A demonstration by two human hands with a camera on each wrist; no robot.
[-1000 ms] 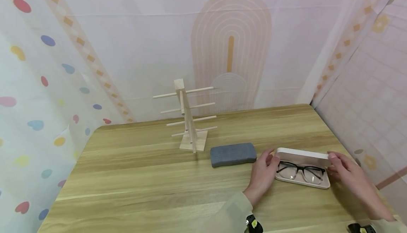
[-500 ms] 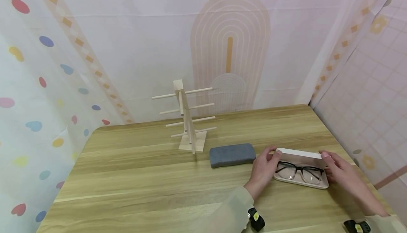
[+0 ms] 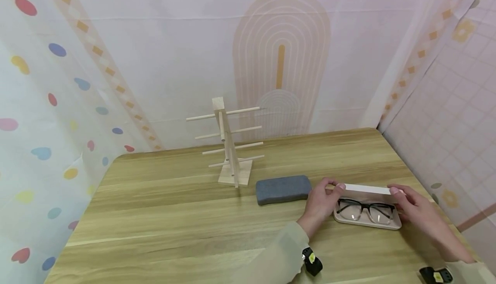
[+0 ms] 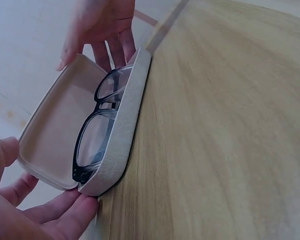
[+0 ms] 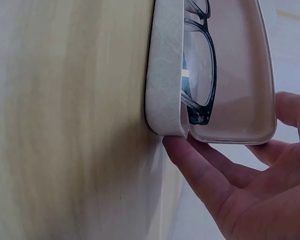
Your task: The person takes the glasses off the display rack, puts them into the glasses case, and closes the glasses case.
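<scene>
On the right side of the table lies a pale glasses case (image 3: 366, 224), its lid (image 4: 57, 125) raised and its lining pinkish. Inside rests a pair of glasses (image 3: 365, 207) with a black upper frame and clear lenses. My left hand (image 3: 319, 202) holds the case's left end, thumb on the lid's corner and fingers behind and beside the base. At the right end, my right hand (image 3: 418, 211) grips the lid corner between thumb and fingers, with fingertips (image 5: 176, 147) against the base's end. The case's back is hidden in the head view.
A grey-blue glasses case (image 3: 283, 189), closed, lies just left of my left hand. Behind it stands a wooden rack (image 3: 228, 142) with several thin pegs sticking out sideways. The table (image 3: 155, 223) meets patterned curtains at the back and sides.
The lid has tipped slightly forward over the glasses, both hands moving with it. My right thumb has shifted a little left along the lid's edge.
</scene>
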